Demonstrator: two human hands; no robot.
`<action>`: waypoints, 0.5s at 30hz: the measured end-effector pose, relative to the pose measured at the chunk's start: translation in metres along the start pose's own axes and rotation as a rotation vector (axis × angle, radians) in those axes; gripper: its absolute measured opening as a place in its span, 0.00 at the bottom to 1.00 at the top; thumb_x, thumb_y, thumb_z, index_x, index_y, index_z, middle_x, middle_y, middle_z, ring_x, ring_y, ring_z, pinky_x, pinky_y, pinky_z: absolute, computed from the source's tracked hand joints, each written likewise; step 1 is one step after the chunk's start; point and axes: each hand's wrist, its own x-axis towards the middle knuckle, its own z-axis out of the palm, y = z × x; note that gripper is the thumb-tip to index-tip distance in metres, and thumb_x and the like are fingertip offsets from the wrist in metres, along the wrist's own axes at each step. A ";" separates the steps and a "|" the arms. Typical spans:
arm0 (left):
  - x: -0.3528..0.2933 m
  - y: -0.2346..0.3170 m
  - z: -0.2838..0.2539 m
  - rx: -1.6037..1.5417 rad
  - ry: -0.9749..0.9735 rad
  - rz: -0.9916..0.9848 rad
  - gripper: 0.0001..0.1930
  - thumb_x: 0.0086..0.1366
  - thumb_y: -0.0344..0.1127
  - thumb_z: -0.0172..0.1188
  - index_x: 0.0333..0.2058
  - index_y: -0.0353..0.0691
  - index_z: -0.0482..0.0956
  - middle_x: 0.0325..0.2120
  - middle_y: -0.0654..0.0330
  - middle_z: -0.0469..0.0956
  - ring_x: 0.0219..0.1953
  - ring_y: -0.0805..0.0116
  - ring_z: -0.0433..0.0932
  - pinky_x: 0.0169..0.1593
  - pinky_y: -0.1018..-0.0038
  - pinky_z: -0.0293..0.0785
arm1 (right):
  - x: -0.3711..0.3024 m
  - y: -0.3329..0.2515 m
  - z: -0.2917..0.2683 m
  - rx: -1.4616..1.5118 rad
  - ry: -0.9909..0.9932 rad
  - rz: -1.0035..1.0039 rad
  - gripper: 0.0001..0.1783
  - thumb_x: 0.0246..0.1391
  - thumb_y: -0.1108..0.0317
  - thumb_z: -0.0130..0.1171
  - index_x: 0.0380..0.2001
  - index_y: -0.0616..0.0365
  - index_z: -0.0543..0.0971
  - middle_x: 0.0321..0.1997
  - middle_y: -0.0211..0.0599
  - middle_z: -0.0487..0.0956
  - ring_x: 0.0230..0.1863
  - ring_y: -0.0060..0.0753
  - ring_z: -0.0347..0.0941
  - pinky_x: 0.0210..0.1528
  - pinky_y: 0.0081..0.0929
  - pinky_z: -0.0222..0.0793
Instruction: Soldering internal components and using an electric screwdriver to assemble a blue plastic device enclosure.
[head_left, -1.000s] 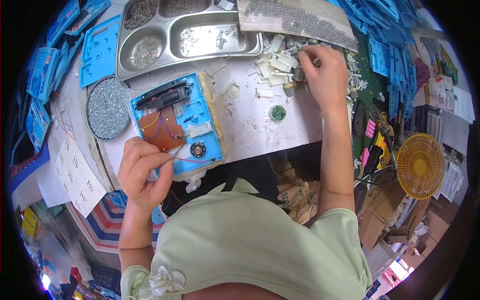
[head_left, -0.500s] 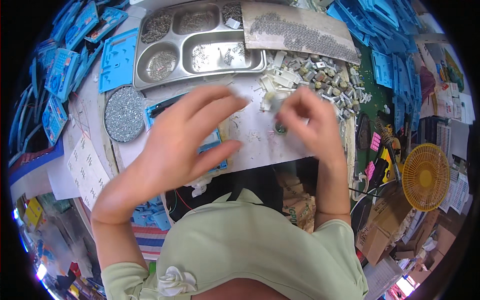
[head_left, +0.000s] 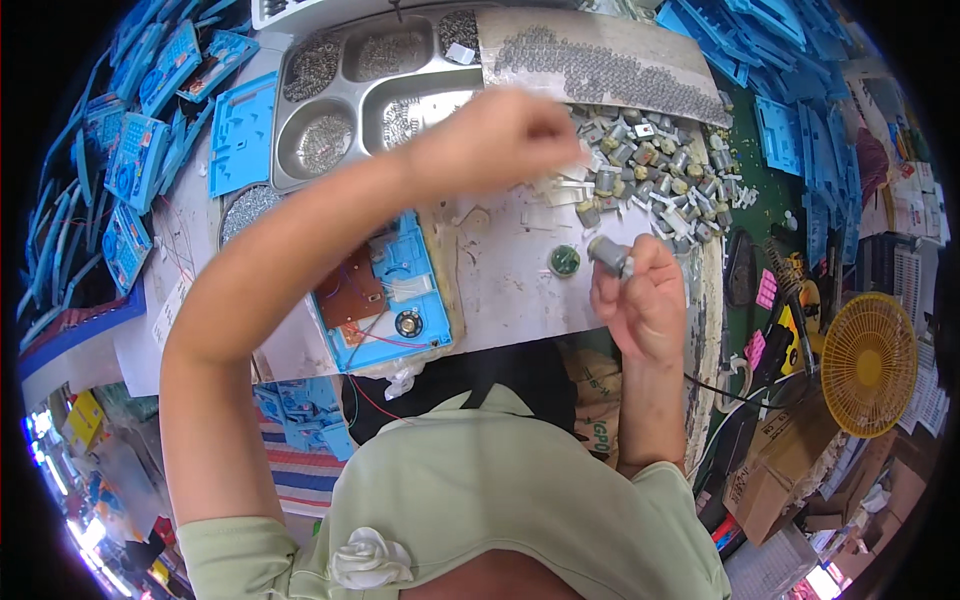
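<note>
My right hand (head_left: 643, 300) is closed around a small grey cylindrical motor (head_left: 608, 256), held upright-tilted between thumb and fingers above the near right of the table. My left hand (head_left: 510, 140) reaches across in front of the metal tray, close to the white plastic pieces (head_left: 572, 192). It is smeared by motion, and its fingertips are hard to make out. Between the hands and the table's near edge sits a small round green pot (head_left: 564, 261). Under my left forearm lies an open blue plastic case (head_left: 432, 318) with a brown circuit board (head_left: 350, 290), a round speaker (head_left: 409, 323) and thin wires.
Behind my left arm stands a compartmented metal tray (head_left: 352, 92) of springs and small parts. A board (head_left: 600, 60) covered with small metal pieces overlaps its right side. Loose motors (head_left: 665, 165) are heaped at the right. Blue plastic shells (head_left: 140, 160) pile up far left.
My left hand has swung up and right toward the white pieces, uncovering the blue case. My right hand has come nearer and turned, and the motor in it now shows clearly.
</note>
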 end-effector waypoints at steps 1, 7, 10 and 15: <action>0.017 0.000 -0.008 0.104 0.100 -0.168 0.14 0.67 0.44 0.64 0.38 0.37 0.85 0.26 0.60 0.83 0.27 0.70 0.80 0.34 0.73 0.76 | 0.002 0.001 -0.005 0.005 0.005 0.004 0.13 0.55 0.72 0.71 0.33 0.57 0.73 0.28 0.39 0.81 0.26 0.31 0.78 0.29 0.23 0.74; 0.073 -0.049 -0.006 0.592 0.357 0.072 0.11 0.61 0.41 0.67 0.38 0.42 0.87 0.31 0.54 0.86 0.35 0.54 0.85 0.42 0.62 0.80 | -0.001 -0.002 -0.021 0.013 0.074 -0.041 0.27 0.53 0.72 0.73 0.52 0.59 0.71 0.31 0.35 0.81 0.26 0.27 0.74 0.29 0.21 0.70; 0.072 -0.042 0.000 0.624 0.346 0.055 0.11 0.60 0.42 0.68 0.37 0.44 0.87 0.31 0.56 0.86 0.35 0.55 0.85 0.42 0.62 0.80 | -0.008 -0.011 -0.026 -0.058 0.095 -0.040 0.35 0.52 0.74 0.73 0.61 0.61 0.67 0.33 0.34 0.82 0.27 0.26 0.73 0.30 0.21 0.69; 0.071 -0.038 0.006 0.738 0.353 0.167 0.10 0.62 0.41 0.67 0.38 0.44 0.86 0.32 0.55 0.86 0.36 0.53 0.85 0.42 0.60 0.80 | -0.019 -0.014 -0.037 -0.105 0.110 -0.025 0.34 0.53 0.77 0.71 0.61 0.62 0.69 0.35 0.35 0.82 0.28 0.25 0.74 0.31 0.20 0.70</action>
